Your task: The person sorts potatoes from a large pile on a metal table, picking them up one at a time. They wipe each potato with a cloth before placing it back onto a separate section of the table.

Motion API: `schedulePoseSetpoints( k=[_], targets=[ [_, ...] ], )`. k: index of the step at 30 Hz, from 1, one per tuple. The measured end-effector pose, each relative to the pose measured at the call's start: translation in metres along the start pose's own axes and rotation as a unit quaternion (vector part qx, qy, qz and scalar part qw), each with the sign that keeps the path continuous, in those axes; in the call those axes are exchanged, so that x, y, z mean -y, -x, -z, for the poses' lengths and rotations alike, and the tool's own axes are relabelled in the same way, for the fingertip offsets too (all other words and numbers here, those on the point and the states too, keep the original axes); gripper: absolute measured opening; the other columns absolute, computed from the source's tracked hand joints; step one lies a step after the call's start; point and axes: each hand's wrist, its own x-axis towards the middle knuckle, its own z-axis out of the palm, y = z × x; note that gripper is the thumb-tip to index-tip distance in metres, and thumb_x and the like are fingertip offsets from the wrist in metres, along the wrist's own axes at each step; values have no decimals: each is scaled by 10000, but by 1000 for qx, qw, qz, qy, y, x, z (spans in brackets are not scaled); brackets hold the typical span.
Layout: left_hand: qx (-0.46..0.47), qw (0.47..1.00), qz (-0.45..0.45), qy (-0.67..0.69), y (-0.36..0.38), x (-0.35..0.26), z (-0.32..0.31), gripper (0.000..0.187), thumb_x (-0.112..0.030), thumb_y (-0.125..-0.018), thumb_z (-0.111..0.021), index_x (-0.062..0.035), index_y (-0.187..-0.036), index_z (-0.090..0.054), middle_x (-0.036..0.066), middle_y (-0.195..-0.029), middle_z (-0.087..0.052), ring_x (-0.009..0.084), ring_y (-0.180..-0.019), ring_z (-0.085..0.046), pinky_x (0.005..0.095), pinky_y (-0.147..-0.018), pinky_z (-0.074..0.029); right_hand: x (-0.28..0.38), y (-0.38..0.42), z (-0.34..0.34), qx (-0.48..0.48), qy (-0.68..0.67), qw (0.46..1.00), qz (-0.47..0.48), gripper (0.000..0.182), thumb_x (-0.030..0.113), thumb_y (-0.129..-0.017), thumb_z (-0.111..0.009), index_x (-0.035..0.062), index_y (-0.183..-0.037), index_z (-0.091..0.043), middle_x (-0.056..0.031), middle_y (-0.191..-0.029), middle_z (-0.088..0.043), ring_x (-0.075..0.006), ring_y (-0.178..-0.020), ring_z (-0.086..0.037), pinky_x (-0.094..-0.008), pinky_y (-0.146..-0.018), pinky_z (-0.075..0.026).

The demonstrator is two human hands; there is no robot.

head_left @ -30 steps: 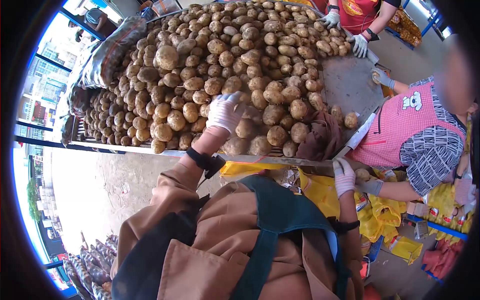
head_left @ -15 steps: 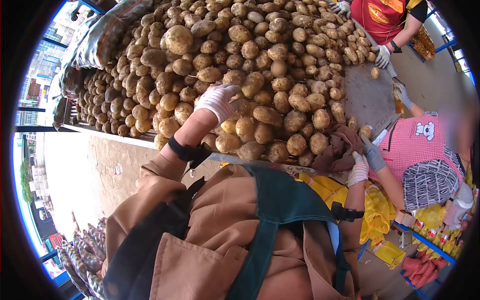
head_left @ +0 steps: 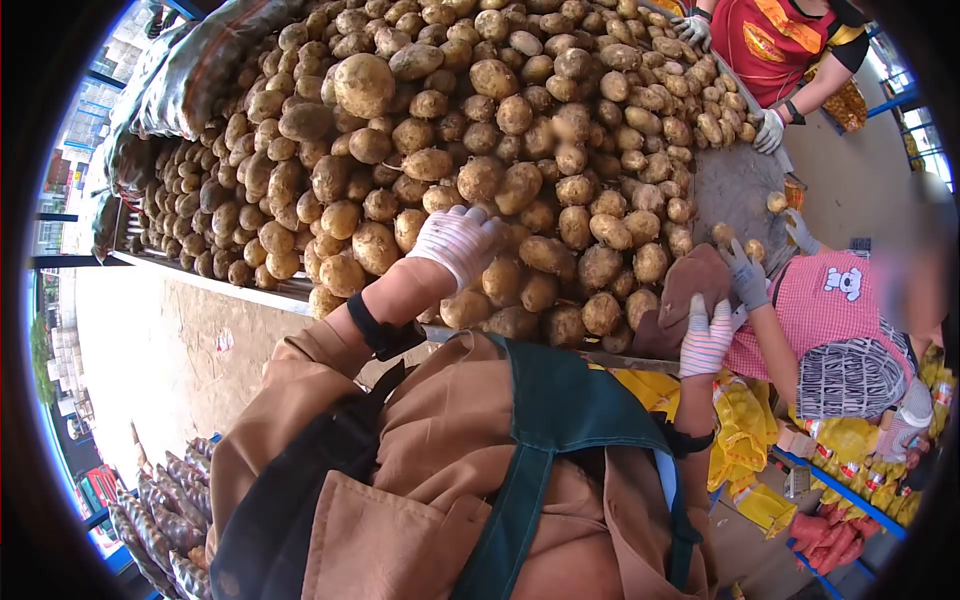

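My left hand [head_left: 456, 243], in a striped glove, lies palm down over the near side of a big heap of potatoes [head_left: 365, 86]. Its fingers are a little apart and touch potatoes; the thumb and palm are hidden. At the table's near edge, my right hand [head_left: 706, 335], gloved alike, has its fingers on a brown cloth [head_left: 692, 283] with a rounded, cap-like shape and appears to grip it. Right beside that cloth is a co-worker's grey-gloved hand [head_left: 746, 276], close to a couple of loose potatoes [head_left: 754, 250].
A co-worker in a pink checked apron [head_left: 815, 300] stands at the right; another, in a red apron [head_left: 770, 45], is at the far right corner. Filled sacks [head_left: 205, 70] lie at the back left. Yellow net bags [head_left: 742, 430] hang below the table. More sacks [head_left: 165, 510] stand lower left.
My left hand has shifted slightly right and down over the potatoes. The brown cloth has gone from crumpled to smoother and rounded beneath my right hand. The red-aproned co-worker's hand has moved slightly.
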Motion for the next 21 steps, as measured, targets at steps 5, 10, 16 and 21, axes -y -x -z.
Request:
schedulePoseSetpoints(
  k=[5,10,16,21],
  targets=[
    [-17,1000,6,-4,-19,0,6,278,-285,-833,-657,-160,-1081,-654,120,-928,-638,365,-843,-631,486,-718,-513,-48,16,-41,76,210,970,97,396,220,-882,-671,-59,-1155,-609,-271,-1107,-629,-445,-990,-610,-453,-887,-489],
    [-76,996,-45,23,-72,-8,7,360,-301,-798,-675,-106,-1098,-638,105,-923,-643,359,-842,-615,476,-725,-501,-46,10,-43,90,225,967,75,387,265,-886,-642,-6,-1160,-608,-245,-1101,-624,-436,-983,-603,-478,-858,-491],
    [-17,974,-212,-76,-158,3,-12,240,-210,-742,-657,-117,-963,-645,61,-924,-627,287,-917,-610,419,-793,-496,-40,14,-47,62,261,962,44,381,300,-880,-630,25,-1144,-617,-224,-1081,-629,-423,-978,-607,-481,-846,-493],
    [-91,922,-334,-176,-212,24,-20,371,-160,-745,-642,-167,-1116,-649,46,-1175,-587,256,-1169,-519,411,-942,-445,-46,20,-48,40,253,966,31,394,304,-881,-625,11,-1145,-615,-228,-1081,-628,-423,-978,-611,-482,-847,-495]
  ],
)
